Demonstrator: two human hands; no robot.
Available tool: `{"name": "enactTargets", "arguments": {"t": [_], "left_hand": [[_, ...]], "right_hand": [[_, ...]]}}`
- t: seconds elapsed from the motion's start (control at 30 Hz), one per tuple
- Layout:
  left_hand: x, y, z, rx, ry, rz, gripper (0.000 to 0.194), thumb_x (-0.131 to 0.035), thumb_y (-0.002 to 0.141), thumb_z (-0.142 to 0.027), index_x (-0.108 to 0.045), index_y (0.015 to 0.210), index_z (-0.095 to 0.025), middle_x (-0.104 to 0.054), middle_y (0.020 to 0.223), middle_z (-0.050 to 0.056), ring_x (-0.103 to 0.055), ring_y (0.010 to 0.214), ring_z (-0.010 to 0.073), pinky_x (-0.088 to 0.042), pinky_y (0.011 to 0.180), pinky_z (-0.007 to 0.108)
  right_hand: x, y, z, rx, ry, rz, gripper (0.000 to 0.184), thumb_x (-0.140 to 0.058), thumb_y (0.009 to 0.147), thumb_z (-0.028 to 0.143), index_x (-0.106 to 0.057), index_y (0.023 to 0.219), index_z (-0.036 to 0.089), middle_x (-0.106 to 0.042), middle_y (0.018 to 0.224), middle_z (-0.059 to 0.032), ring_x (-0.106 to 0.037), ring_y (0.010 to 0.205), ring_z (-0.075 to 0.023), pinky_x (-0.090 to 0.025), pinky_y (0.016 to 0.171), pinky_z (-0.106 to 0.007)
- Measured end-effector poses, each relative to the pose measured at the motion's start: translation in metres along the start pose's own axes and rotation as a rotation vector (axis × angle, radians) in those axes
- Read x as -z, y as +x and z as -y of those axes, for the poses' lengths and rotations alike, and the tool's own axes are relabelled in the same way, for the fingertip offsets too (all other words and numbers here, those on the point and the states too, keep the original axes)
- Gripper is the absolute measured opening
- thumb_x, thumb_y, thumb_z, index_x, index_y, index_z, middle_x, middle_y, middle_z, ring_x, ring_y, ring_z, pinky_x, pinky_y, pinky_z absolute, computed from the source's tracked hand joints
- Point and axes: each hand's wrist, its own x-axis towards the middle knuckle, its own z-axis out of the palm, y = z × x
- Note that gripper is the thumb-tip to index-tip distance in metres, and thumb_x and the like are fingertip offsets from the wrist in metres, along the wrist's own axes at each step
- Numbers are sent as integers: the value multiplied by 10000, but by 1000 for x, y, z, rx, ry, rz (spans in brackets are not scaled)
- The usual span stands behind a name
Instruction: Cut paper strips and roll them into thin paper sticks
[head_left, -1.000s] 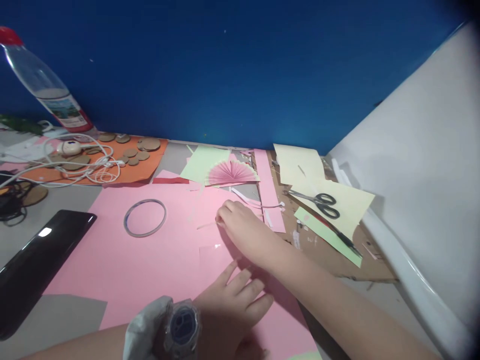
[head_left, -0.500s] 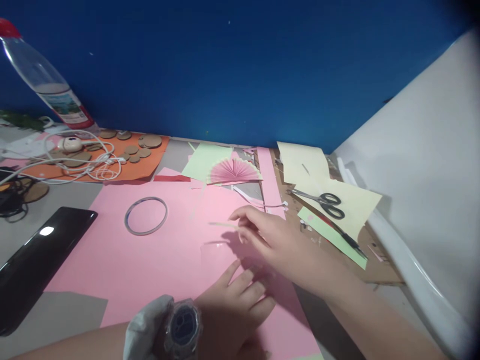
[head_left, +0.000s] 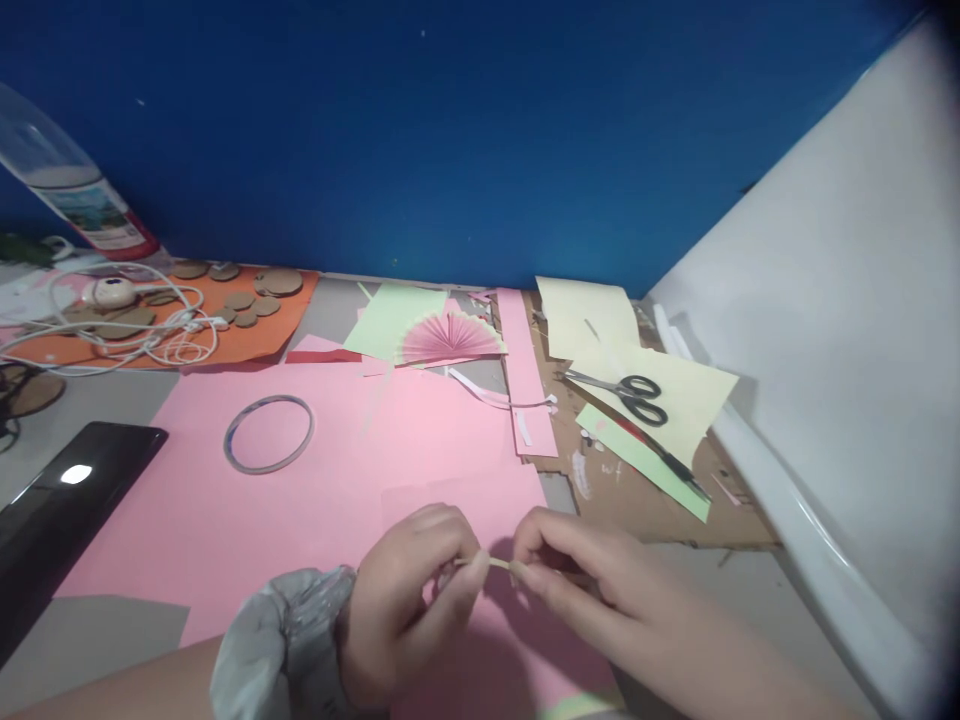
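The left hand (head_left: 416, 595) and right hand (head_left: 581, 570) hide parts of a thin strip (head_left: 499, 563) — where its ends lie is unclear. The left edge cuts off the top of a bottle (head_left: 49, 150) and part of a shiny black thing (head_left: 60, 520) — print on the bottle's label (head_left: 88, 213) is too small to read.

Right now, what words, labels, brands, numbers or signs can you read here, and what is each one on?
"wf", probably: white letters on the brown cardboard.
Bottle label: too small and blurred to read.
Pale patch left of the letters: nothing legible.
I can make out no other text.
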Motion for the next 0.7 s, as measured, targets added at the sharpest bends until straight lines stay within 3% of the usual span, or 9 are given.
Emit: {"name": "enactTargets", "arguments": {"t": [0.4,0.5,0.6,0.7], "left_hand": [[-1,3,-4,2,183,22,253,-339,914,-246,-478,714,-178,-508,668,14,-466,649,129,-387,605,255],[1,-3,-10,-256,517,102,154,-393,893,-209,-534,834,-188,-606,882,23,-532,870,149,-429,778,280],[2,-15,-4,-580,821,214,199,-453,879,-206,-549,1051,-238,-548,1226,4,-443,1160,194,-293,1016,384],[-8,-28,15,-563,1079,320,325,-439,895,-301,-490,1211,-248,-452,1349,19,-388,1229,229,-258,1039,418]], "right_hand": [[-4,15,2,57,57,-42,204,-386,938,341,-501,807,235,-548,735,61,-497,669,-102,-349,584,-211],[4,14,-5,46,68,-80,202,-393,933,330,-495,792,229,-540,737,51,-511,699,-111,-363,614,-214],[11,13,-11,38,36,-132,220,-383,934,337,-491,778,225,-546,740,41,-520,708,-122,-367,625,-224],[9,13,-10,43,4,-125,207,-385,931,321,-491,779,228,-577,765,43,-528,710,-122,-364,620,-227]]}}
